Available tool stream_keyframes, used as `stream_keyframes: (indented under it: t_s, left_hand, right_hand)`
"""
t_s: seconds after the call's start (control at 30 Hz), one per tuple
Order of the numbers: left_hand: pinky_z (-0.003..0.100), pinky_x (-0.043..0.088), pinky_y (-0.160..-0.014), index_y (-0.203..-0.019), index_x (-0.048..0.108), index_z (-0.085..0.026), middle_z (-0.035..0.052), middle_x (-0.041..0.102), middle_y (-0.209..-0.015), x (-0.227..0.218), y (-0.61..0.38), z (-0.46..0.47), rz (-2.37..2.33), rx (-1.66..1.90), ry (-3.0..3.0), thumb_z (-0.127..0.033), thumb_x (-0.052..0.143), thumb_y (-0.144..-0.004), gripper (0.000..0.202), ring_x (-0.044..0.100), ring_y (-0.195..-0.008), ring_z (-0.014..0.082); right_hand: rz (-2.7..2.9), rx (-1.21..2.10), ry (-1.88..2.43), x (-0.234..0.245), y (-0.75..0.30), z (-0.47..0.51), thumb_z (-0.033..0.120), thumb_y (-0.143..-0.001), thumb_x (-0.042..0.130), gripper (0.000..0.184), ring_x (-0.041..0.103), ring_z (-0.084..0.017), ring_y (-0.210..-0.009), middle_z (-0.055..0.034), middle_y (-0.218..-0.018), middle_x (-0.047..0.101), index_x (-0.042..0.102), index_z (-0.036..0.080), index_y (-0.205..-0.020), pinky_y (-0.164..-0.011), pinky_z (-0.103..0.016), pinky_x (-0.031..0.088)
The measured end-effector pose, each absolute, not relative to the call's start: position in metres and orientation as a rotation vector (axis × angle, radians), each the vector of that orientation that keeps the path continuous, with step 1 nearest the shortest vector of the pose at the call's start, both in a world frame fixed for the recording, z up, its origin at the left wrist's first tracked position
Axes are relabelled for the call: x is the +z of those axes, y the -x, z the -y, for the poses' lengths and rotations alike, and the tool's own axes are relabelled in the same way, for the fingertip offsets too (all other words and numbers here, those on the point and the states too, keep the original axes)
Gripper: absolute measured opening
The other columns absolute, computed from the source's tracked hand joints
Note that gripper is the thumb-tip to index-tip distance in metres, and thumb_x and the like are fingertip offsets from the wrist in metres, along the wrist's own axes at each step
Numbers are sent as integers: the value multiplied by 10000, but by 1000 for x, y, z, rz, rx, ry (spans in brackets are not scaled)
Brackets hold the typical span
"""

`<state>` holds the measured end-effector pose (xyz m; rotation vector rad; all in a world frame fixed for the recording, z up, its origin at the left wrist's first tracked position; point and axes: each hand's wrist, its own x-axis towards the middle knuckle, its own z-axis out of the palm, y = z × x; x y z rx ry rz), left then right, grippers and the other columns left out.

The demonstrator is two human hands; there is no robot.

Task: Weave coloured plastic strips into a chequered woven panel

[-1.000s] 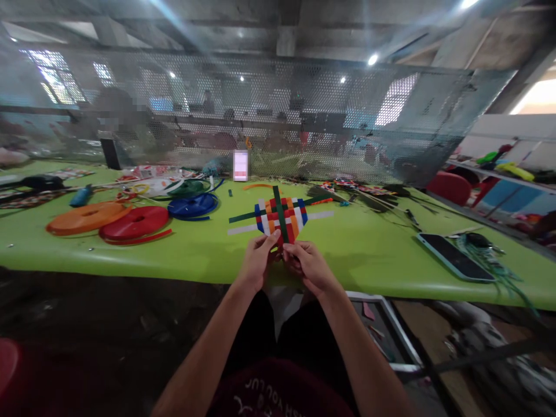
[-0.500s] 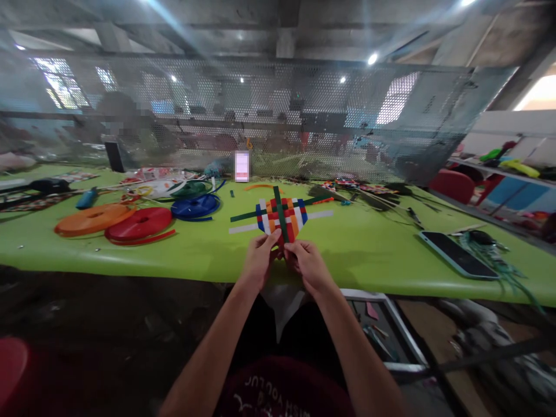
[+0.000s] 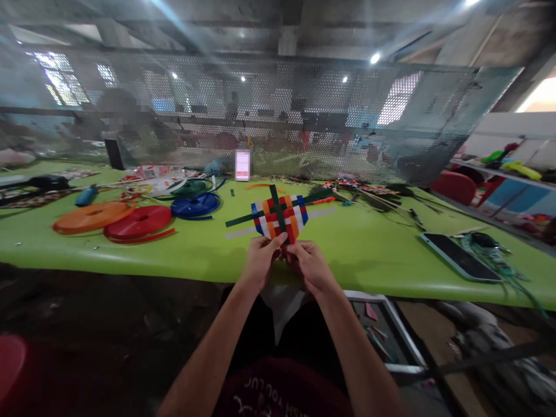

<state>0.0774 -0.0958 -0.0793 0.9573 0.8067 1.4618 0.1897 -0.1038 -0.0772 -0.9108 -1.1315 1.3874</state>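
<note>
Both hands hold a woven piece of flat strips in blue, white, orange, red and dark green, raised above the front of the green table. My left hand grips its lower edge, thumb pressed on top near the upright dark green strip. My right hand pinches the lower right edge beside it, its fingers curled. Loose strip ends in dark green and white stick out on both sides. The fingertips under the piece are hidden.
On the left lie an orange coil, a red coil and a blue coil of strip. A phone lies at right; a lit screen stands before the mesh panel. Under the table is an open drawer.
The woven piece has tilted slightly, its upright green strip leaning a little more left. My left thumb has shifted slightly right. Both hands keep their hold.
</note>
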Motion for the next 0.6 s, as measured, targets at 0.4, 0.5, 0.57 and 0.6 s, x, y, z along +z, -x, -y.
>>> stream_keyframes:
  t_s: [0.4, 0.5, 0.57, 0.6]
  left_hand:
    - [217, 371, -502, -614, 701, -118, 4, 597, -537, -82, -72, 96, -849, 1433, -1022, -455, 858, -650, 373, 475, -486, 86]
    - [212, 373, -499, -592, 693, -121, 4, 599, -527, -82, -71, 96, -864, 1414, -1028, -443, 856, -657, 367, 487, -483, 88]
    - [209, 370, -490, -603, 702, -119, 7, 610, -533, -81, -70, 96, -875, 1396, -1034, -430, 863, -649, 353, 497, -479, 90]
    - [208, 370, -487, -609, 707, -119, 8, 614, -536, -80, -70, 96, -881, 1389, -1036, -429, 865, -645, 350, 500, -477, 91]
  right_hand:
    - [1192, 1493, 933, -72, -192, 107, 406, -663, 640, 308, 224, -50, -355, 88, -380, 321, 501, 204, -476, -392, -230, 129]
    - [1213, 1481, 963, -73, -191, 107, 411, -669, 626, 295, 228, -55, -359, 82, -383, 332, 525, 201, -489, -391, -233, 128]
    - [1213, 1431, 987, -74, -190, 107, 402, -671, 605, 292, 238, -60, -379, 74, -402, 345, 515, 201, -480, -403, -238, 130]
    - [1212, 1401, 999, -75, -188, 107, 395, -671, 595, 290, 246, -62, -395, 67, -418, 358, 506, 201, -475, -413, -240, 134]
